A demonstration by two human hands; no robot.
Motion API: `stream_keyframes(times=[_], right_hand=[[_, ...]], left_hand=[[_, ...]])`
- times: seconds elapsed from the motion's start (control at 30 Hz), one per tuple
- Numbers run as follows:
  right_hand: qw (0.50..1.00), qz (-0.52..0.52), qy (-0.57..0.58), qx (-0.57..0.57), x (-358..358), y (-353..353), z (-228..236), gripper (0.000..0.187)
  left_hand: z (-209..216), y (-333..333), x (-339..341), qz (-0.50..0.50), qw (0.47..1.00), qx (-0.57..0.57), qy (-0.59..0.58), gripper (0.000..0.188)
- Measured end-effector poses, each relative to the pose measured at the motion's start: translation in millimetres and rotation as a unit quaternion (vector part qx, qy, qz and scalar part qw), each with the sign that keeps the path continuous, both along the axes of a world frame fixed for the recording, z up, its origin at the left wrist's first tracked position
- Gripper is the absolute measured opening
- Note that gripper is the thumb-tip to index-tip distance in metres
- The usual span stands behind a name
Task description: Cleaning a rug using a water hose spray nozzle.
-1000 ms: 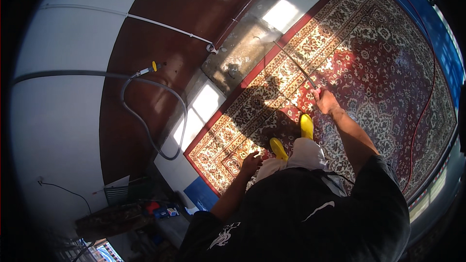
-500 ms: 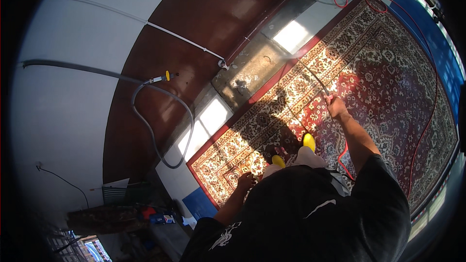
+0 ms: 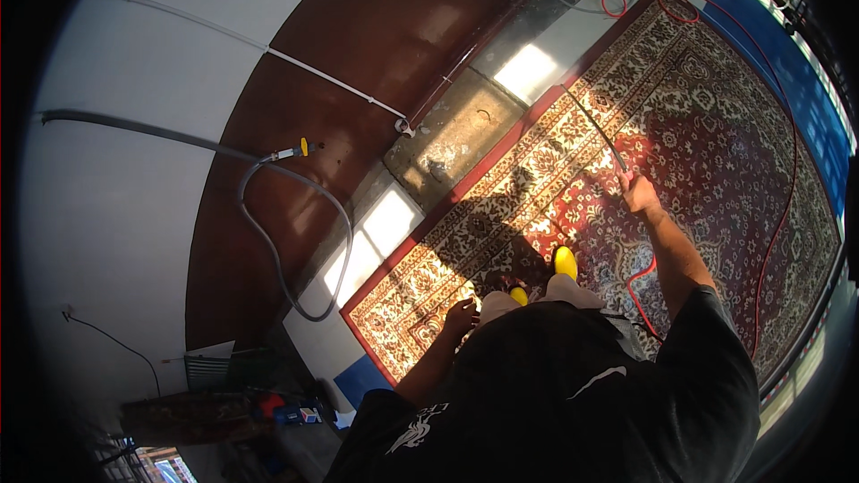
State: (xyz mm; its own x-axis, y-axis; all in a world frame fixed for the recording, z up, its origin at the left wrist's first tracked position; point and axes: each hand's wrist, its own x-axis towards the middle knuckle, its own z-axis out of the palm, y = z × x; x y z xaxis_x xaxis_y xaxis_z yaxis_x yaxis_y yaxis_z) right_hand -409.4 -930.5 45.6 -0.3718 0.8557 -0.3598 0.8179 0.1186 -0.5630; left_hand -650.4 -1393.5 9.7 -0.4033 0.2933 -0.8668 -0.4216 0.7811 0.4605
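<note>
Steady, overlapping sweeps of the slim wand (image 3: 595, 127), now pointing toward eleven o'clock over the rug (image 3: 720, 165), would likely be serving best. The right hand (image 3: 641, 194) is sitting at one o'clock from the trunk (image 3: 546, 385), forearm outstretched, fingers clamping the wand. The left hand (image 3: 462, 315) is hanging near the thigh (image 3: 497, 306); its fingers' spacing cannot be told.

Thin dark wand (image 3: 599, 125), kinda slanted, pokes out over the rug (image 3: 707, 152), tip near its red border. Rug's a big red-and-cream floral one, lying flat, partly sunlit.
</note>
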Motion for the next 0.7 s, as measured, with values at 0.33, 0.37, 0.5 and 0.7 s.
stream_keyframes(times=[0.33, 0.37, 0.5, 0.7], right_hand=[[0.997, 0.024, 0.05, -0.052, 84, -186, 11, 0.035], [0.996, 0.043, 0.052, -0.051, 94, -211, 14, 0.034], [0.987, 0.034, 0.078, -0.136, 113, -300, 34, 0.035], [0.983, -0.03, 0.03, -0.177, 135, -388, 40, 0.038]], left_hand=[[-21, -27, -44, -0.121, 0.992, -0.021, 0.009, 0.041], [-20, -25, -46, -0.109, 0.994, -0.021, 0.008, 0.039], [-30, -17, -59, -0.115, 0.993, -0.008, -0.014, 0.037], [-38, 31, -7, -0.24, 0.963, 0.102, -0.063, 0.017]])
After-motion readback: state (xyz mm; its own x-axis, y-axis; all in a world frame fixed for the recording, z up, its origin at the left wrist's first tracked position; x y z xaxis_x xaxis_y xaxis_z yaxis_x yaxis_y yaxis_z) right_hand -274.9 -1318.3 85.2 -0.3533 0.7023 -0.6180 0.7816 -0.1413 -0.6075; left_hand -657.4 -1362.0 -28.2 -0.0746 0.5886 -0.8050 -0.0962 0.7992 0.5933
